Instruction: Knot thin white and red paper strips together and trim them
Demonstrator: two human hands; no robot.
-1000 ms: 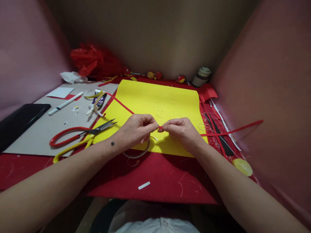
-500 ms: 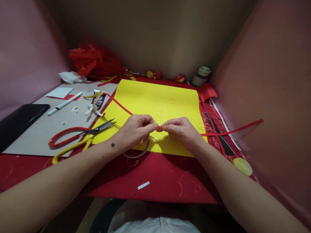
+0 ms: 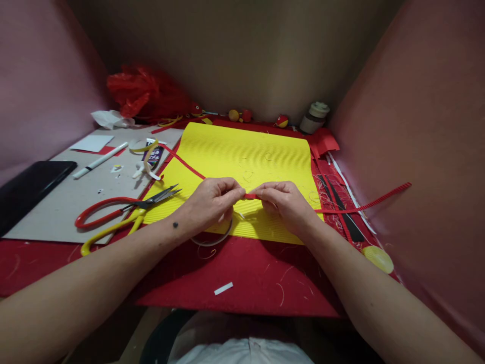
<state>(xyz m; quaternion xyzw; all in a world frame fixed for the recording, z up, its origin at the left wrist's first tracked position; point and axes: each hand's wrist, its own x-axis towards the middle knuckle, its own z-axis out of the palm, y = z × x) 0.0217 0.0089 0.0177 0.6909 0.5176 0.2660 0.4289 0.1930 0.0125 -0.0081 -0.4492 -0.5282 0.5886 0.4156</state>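
Note:
My left hand and my right hand are both pinched on a thin red corrugated paper strip above the near edge of a yellow corrugated sheet. A short length of strip shows between my fingertips. One end of the strip runs back left over the sheet toward a glue tube. The other end sticks out to the right past my right hand, up to the pink wall.
Red-handled scissors and yellow-handled scissors lie left of the sheet on a grey board. A white marker, a black tablet, a red plastic bag, small balls and a jar are at the back. A yellow disc lies right.
My fingertips have moved slightly apart, so a short stretch of red strip now shows between them. The hands sit a little higher on the sheet.

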